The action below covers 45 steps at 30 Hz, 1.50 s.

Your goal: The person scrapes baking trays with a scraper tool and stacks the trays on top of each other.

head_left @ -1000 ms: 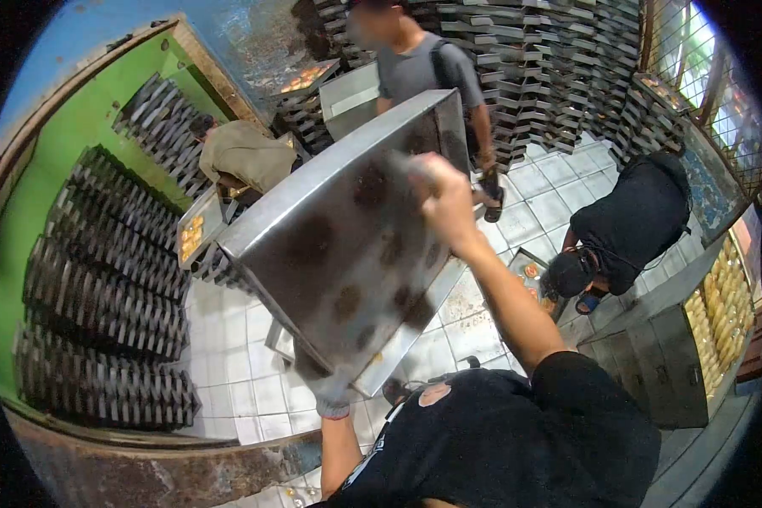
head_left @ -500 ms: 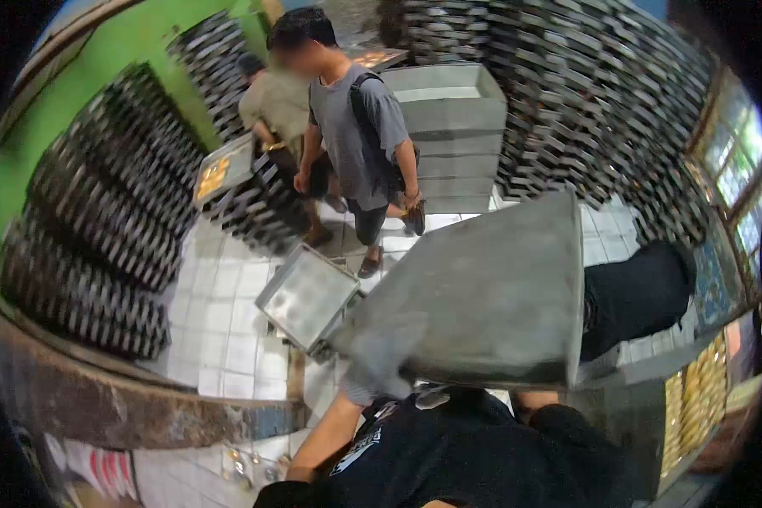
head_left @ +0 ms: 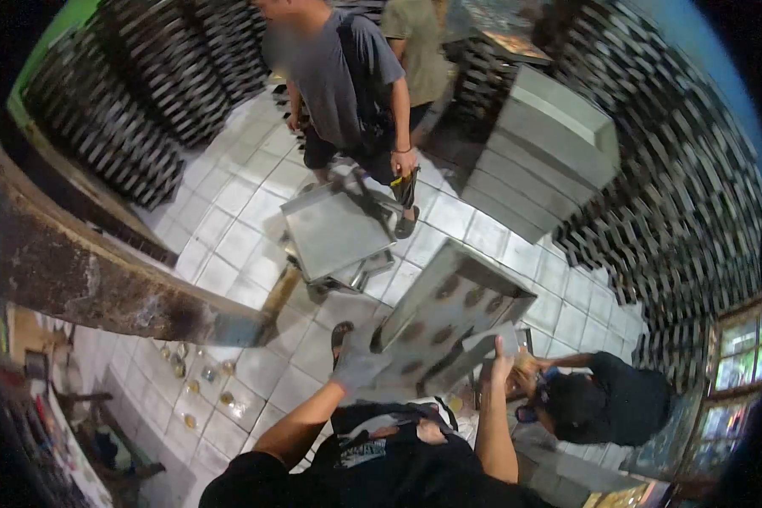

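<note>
A large metal tray (head_left: pixel 457 309) tilts in front of my body, its inner face marked with dark round spots. At its lower left edge, my left hand (head_left: pixel 360 362), in a pale grey glove, is closed on the rim. My right hand (head_left: pixel 501 362) is bare and closed round a pale flat piece (head_left: pixel 481 342), which lies over the tray's lower right part. Blur hides exactly what this piece is.
Another tray (head_left: pixel 334 230) rests on a low stack on the tiled floor. Beyond it stands a person (head_left: pixel 347 85); a second person (head_left: pixel 605 400) bends down at the right. Tall tray stacks (head_left: pixel 681 186), a grey box stack (head_left: pixel 533 161) and a worn ledge (head_left: pixel 102 262) surround the floor.
The tray has swung from its raised position down and back towards the middle, and its spotted inner face shows again. The view has turned. My right hand is visible again, with the pale piece.
</note>
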{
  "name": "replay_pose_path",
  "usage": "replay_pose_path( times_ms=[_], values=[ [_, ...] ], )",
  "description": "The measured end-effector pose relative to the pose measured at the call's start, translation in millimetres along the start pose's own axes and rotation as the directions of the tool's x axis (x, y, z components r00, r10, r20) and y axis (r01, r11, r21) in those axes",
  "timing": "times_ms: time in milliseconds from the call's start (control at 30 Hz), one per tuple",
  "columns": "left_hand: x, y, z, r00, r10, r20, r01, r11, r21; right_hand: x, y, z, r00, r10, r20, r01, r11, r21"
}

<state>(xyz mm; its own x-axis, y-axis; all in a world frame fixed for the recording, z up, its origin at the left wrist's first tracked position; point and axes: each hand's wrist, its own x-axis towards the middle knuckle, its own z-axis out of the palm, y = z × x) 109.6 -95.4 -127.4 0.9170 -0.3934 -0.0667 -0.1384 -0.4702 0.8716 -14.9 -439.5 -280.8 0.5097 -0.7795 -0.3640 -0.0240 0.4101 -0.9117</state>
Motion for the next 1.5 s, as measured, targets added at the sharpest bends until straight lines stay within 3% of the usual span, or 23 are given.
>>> replay_pose_path(
  times_ms=[33,67,133,167,200,267,400,467,533,667,733,767,833,900,1000,1033,1067,1133,1233,1300,1367,1467,1500],
  values=[
    [4,-9,-12,0.98,-0.195,0.041,0.196,0.981,-0.012,-5,5,17,1.0,0.016,0.023,-0.015,1.0,-0.017],
    [5,-36,-15,0.975,-0.222,0.027,0.223,0.975,-0.017,-12,12,31,0.998,0.034,0.043,-0.035,0.999,0.021],
    [9,-100,-19,0.945,-0.268,-0.19,0.217,0.944,-0.25,-18,32,55,0.995,0.073,0.069,-0.076,0.996,0.04],
    [17,-88,-39,0.934,-0.33,-0.14,0.212,0.824,-0.525,-11,49,55,0.986,0.158,0.044,-0.157,0.987,-0.017],
    [21,-125,-39,0.923,-0.356,-0.145,0.233,0.818,-0.527,-5,67,57,0.971,0.24,0.013,-0.239,0.969,-0.071],
    [25,-215,-32,0.839,-0.532,-0.112,0.254,0.564,-0.786,2,106,61,0.947,0.319,0.022,-0.319,0.948,-0.012],
    [86,-247,-62,0.723,-0.69,-0.037,0.285,0.347,-0.894,1,144,95,0.973,0.228,0.031,-0.228,0.973,-0.023],
    [100,-320,-36,0.698,-0.715,0.044,0.229,0.164,-0.959,1,152,112,0.947,0.306,-0.092,-0.304,0.952,0.037],
    [143,-316,-45,0.685,-0.728,0.014,0.094,0.069,-0.993,-1,147,135,0.931,0.347,-0.114,-0.335,0.935,0.114],
    [201,-388,-34,0.706,-0.708,-0.029,0.024,0.064,-0.998,-6,141,169,0.941,0.311,-0.136,-0.315,0.949,-0.007],
    [237,-445,-28,0.629,-0.777,0.011,0.076,0.047,-0.996,-7,154,168,0.927,0.361,-0.098,-0.368,0.928,-0.066],
    [256,-467,-34,0.798,-0.594,0.1,0.015,-0.146,-0.989,-10,162,172,0.927,0.356,-0.12,-0.366,0.928,-0.067],
    [297,-492,-33,0.918,-0.367,0.149,0.018,-0.337,-0.941,-12,179,174,0.908,0.388,-0.156,-0.4,0.915,-0.057],
    [359,-463,-32,0.593,-0.8,-0.092,-0.083,0.053,-0.995,-14,197,172,0.847,0.466,-0.255,-0.488,0.872,-0.026],
    [378,-586,-2,0.651,-0.759,0.002,-0.041,-0.038,-0.998,-25,224,176,0.883,0.416,-0.217,-0.425,0.905,0.009],
    [386,-571,-10,0.75,-0.657,0.078,0.062,-0.047,-0.997,-28,224,182,0.863,0.456,-0.219,-0.471,0.882,-0.021],
    [395,-558,-13,0.745,-0.662,0.086,0.075,-0.045,-0.996,-29,231,181,0.856,0.463,-0.23,-0.479,0.878,-0.016],
    [408,-542,-9,0.624,-0.777,0.084,0.036,-0.079,-0.996,-36,240,177,0.782,0.569,-0.252,-0.584,0.812,0.022],
    [361,-729,37,0.917,-0.386,0.105,-0.002,-0.268,-0.963,-47,265,161,0.792,0.549,-0.266,-0.568,0.823,0.01],
    [367,-704,31,0.809,-0.556,0.191,0.124,-0.156,-0.98,-49,256,175,0.787,0.554,-0.271,-0.583,0.812,-0.03],
    [381,-663,19,0.569,-0.79,0.228,0.336,-0.03,-0.942,-51,255,184,0.778,0.56,-0.286,-0.607,0.788,-0.108],
    [385,-637,15,0.572,-0.778,0.259,0.423,0.009,-0.906,-51,257,200,0.797,0.562,-0.221,-0.588,0.806,-0.07],
    [379,-665,20,0.609,-0.733,0.304,0.433,-0.014,-0.901,-53,260,199,0.792,0.569,-0.221,-0.596,0.799,-0.078]
  ],
)
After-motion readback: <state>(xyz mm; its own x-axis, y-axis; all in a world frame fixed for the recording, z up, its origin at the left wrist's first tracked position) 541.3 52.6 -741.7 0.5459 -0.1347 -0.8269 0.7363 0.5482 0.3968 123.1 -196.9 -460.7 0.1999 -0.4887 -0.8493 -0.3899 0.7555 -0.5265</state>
